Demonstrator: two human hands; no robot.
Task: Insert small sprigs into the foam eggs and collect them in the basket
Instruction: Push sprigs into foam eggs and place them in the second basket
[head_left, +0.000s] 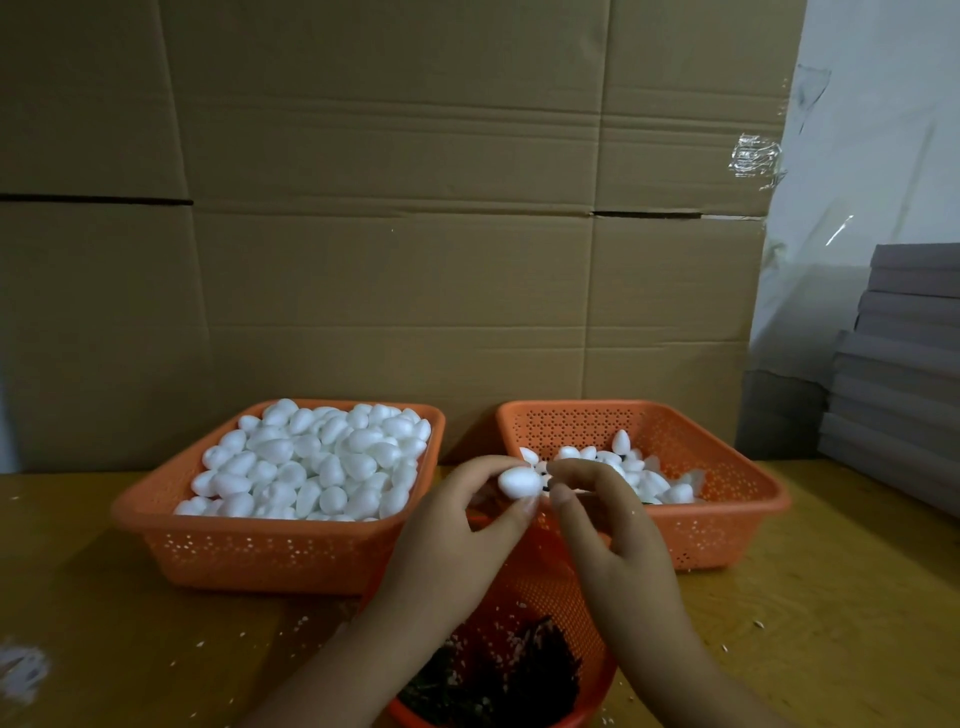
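Note:
My left hand (457, 525) pinches a white foam egg (519, 481) between thumb and fingers, above the gap between two orange baskets. My right hand (602, 514) pinches a small dark sprig (545, 486) whose tip meets the egg's right end. The left basket (270, 556) is heaped with plain foam eggs (311, 462). The right basket (727, 525) holds a smaller pile of eggs (634, 467), some with pale leaves on them. A third orange basket (535, 592) under my wrists holds dark sprigs (498, 675).
The baskets sit on a yellowish wooden table (805, 623) strewn with white foam crumbs. A wall of cardboard boxes (395, 234) stands close behind them. A stack of grey flat boards (898, 374) rises at the right edge, beside clear plastic sheeting.

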